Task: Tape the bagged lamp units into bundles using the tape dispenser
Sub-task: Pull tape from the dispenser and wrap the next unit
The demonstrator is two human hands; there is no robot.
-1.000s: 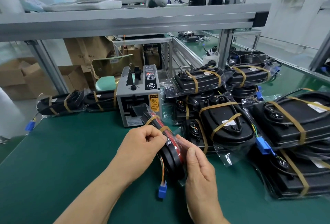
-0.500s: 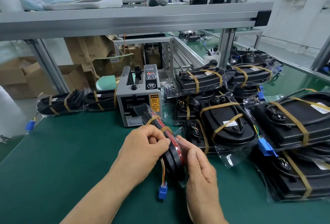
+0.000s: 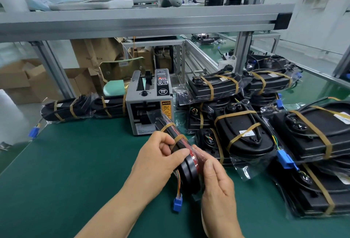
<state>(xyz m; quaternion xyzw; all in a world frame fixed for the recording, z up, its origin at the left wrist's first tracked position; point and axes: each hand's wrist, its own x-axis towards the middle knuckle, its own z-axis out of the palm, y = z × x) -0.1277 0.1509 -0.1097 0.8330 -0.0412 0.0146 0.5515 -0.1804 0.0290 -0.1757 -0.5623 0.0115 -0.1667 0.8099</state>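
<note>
1. Your bundle (image 3: 189, 173) of bagged lamp units stands on edge at lower centre of the frame. It is just in front of the tape dispenser (image 3: 149, 103), over the green tabletop (image 3: 66, 162).
2. Your left hand (image 3: 157, 160) is curled round its left side. Your right hand (image 3: 217, 184) pinches the bag against the right face.
3. The shells look stiff and probably light, but the film is likely slick. Grip the rigid rims through the bag, never the loose plastic or the wires.
4. It has black housings and a red lens face, with two tan tape bands (image 3: 180, 138) across the far half. A blue connector (image 3: 178, 202) dangles below on coloured wires.
</note>
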